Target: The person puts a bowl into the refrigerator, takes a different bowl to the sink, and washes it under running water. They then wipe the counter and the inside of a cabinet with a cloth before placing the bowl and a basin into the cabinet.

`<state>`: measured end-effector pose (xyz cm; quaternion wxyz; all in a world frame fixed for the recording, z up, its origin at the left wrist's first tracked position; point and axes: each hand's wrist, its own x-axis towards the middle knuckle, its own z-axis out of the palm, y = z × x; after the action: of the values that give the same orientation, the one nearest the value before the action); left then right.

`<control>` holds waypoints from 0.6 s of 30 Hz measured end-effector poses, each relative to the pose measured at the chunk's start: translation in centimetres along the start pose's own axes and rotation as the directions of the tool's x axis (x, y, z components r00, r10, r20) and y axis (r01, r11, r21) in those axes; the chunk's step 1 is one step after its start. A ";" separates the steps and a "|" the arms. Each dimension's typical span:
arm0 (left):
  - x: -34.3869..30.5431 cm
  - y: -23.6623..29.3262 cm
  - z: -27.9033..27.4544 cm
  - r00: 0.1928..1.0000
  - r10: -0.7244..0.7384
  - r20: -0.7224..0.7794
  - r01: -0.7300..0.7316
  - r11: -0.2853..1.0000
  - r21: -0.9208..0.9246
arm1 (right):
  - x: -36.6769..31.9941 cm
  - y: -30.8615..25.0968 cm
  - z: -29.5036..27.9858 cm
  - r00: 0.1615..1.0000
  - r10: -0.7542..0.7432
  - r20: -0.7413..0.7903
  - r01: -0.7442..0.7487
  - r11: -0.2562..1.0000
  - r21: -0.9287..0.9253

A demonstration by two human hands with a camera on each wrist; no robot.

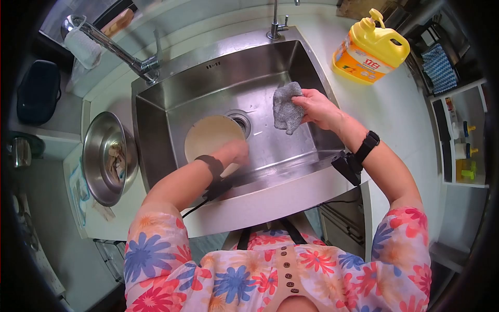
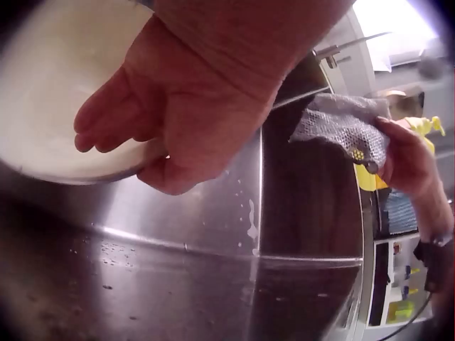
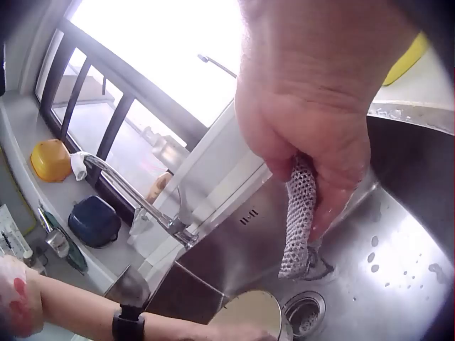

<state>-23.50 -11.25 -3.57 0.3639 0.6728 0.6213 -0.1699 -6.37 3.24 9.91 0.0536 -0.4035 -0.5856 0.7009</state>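
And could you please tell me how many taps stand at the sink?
2: a large tap at the sink's back-left corner, and a slimmer tap on the back edge, nearer the right, partly cut off in the head view. I see no others.

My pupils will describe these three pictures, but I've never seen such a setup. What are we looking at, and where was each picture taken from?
There is no robot here, only a person working bare-handed at a sink. The widest picture comes from a camera on the head, looking down; the other two come from cameras worn on the left and right wrists, each looking at that hand's work.

The left hand grips the rim of a round, cream-lined vessel in the sink. The right hand holds a grey mesh cloth above the sink.

On the counter, a metal bowl stands to the left and a yellow pump bottle to the right.
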 end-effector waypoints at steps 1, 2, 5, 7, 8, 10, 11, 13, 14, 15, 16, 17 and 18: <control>0.2 -0.3 0.3 1.000 0.001 0.001 -0.001 1.000 0.008 | -0.3 0.1 -0.2 1.000 -0.017 -0.001 0.017 1.000 0.014; -0.4 -0.7 -0.2 0.988 -0.118 -0.104 0.110 0.991 -0.079 | -0.6 0.1 -0.3 1.000 -0.022 -0.006 0.022 1.000 0.019; -1.6 -3.8 -1.8 0.861 -0.332 -0.385 0.172 0.903 -0.394 | -0.7 -1.1 -0.3 1.000 -0.025 -0.008 0.025 0.999 0.048; -2.6 -5.7 -4.7 0.780 -0.377 -0.499 0.057 0.838 -0.543 | -0.1 -2.0 -0.1 0.998 -0.062 0.012 0.061 0.995 0.080; -3.2 -5.6 -5.9 0.783 -0.364 -0.505 0.055 0.849 -0.525 | 0.3 -1.9 0.2 0.995 -0.094 0.018 0.092 0.990 0.111; -5.2 -4.0 -7.3 0.780 -0.452 -0.433 -0.284 0.361 -0.888 | 1.3 -0.2 1.6 0.964 -0.263 0.031 0.263 0.965 0.022; -5.6 -2.6 -7.9 0.785 -0.436 -0.440 -0.286 0.375 -0.882 | 0.6 -0.5 2.5 0.952 -0.304 0.049 0.307 0.924 -0.227; -5.7 0.7 -9.0 0.749 -0.384 -0.541 -0.557 0.079 -0.827 | -0.4 -0.7 5.1 0.718 -0.690 0.086 0.643 0.611 -0.462; -4.6 1.8 -9.0 0.639 -0.383 -0.667 -0.703 0.063 -0.709 | -0.1 0.0 5.9 0.652 -0.739 0.167 0.635 0.413 -0.653; -4.7 2.9 -9.3 0.641 -0.370 -0.673 -0.703 0.069 -0.708 | 0.0 -0.3 6.2 0.649 -0.745 0.153 0.630 0.414 -0.657; -5.0 3.8 -9.4 0.533 -0.377 -0.757 -0.699 0.308 -0.646 | 0.1 -0.5 6.3 0.605 -0.791 0.090 0.569 0.351 -0.743; -5.1 5.0 -9.7 0.420 -0.351 -0.837 -0.648 0.529 -0.547 | 0.4 -0.6 6.4 0.552 -0.833 0.033 0.492 0.293 -0.820; -5.0 6.7 -10.4 0.397 -0.389 -0.831 -0.710 0.444 -0.547 | 1.9 -0.9 5.5 0.443 -0.895 -0.058 0.484 0.293 -0.825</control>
<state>-20.25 -7.23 8.74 0.2731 0.4235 0.6102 0.6113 -11.43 0.24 9.65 0.3616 -0.2481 -0.8816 0.1745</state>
